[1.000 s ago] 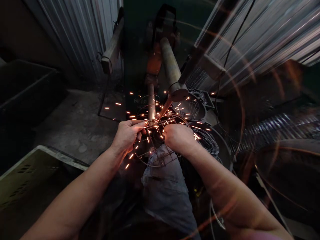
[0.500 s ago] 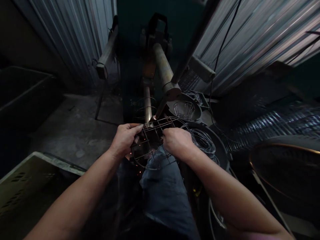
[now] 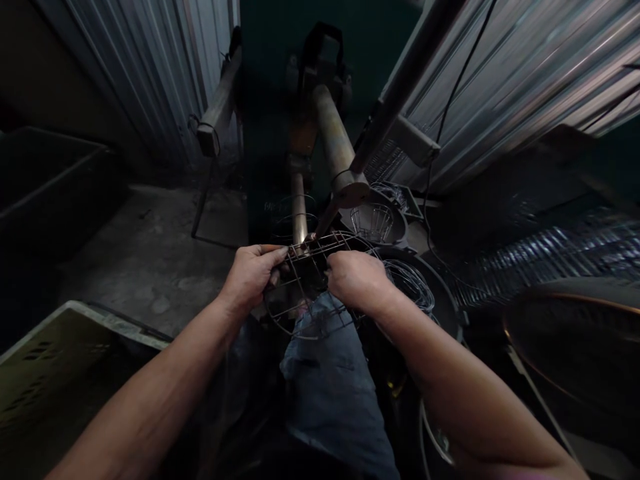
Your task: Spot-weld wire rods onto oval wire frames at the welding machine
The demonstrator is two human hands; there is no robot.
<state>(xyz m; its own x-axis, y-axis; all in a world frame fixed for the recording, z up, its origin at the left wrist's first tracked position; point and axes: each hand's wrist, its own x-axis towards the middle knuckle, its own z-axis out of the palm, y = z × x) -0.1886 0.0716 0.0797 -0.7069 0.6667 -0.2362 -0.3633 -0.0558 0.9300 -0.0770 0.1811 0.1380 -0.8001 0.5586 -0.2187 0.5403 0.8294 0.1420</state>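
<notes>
Between my hands is a wire rack point(image 3: 311, 308), a round frame crossed by straight wires. My left hand point(image 3: 253, 277) pinches its left side, thumb along the top wire. My right hand point(image 3: 356, 280) is closed on its right side, with the fingertips partly hidden behind the knuckles. The rack's far edge lies at the copper-coloured tip point(image 3: 310, 237) of the machine's upper arm and at the end of the lower brass-coloured rod point(image 3: 299, 220). The near part of the rack sits over my knee in blue jeans point(image 3: 330, 373).
A thick metal cylinder point(image 3: 333, 133) of the machine reaches toward me. On the right, a round tub point(image 3: 453, 313) holds coiled wire point(image 3: 413, 287); behind it a wire basket point(image 3: 371, 221) rests in another tub. A yellowish plastic crate point(image 3: 55, 360) stands at lower left. A cable point(image 3: 445, 113) hangs at right.
Orange sparks below the rack have gone. The view has shifted slightly; both hands keep the same hold on the rack.
</notes>
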